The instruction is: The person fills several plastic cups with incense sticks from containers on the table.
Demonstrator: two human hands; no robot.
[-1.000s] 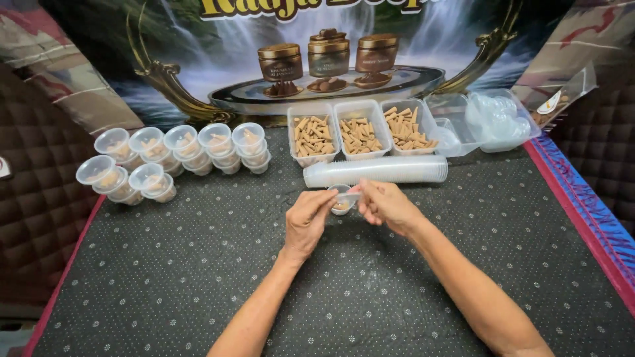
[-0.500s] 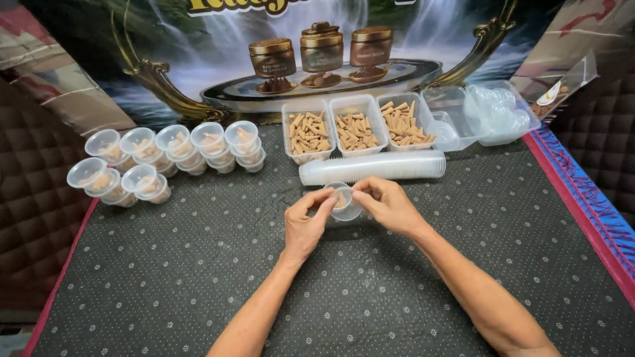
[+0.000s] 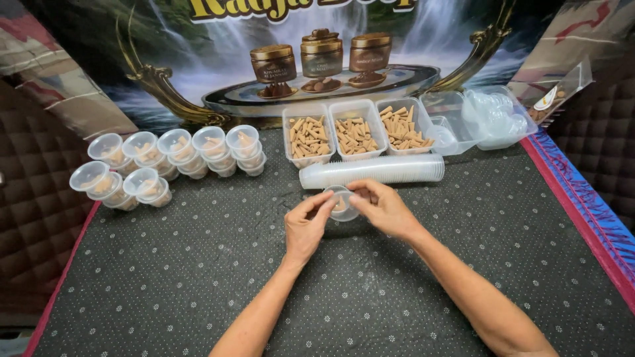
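Both hands meet near the middle of the bench (image 3: 198, 277) — the left hand (image 3: 305, 228) and right hand (image 3: 383, 208) pinch one small clear cup (image 3: 342, 202) between their fingertips, each grip narrow around its rim. Just behind lies a sleeve of stacked cups (image 3: 372, 171), then three trays of brown cones (image 3: 357, 135). Filled lidded cups (image 3: 165, 158) cluster toward the far left corner.

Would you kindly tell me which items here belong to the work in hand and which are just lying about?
In use: small clear cup between left hand and right hand; cone trays; stacked cups; filled cups.
Lying about: bag; backdrop poster.
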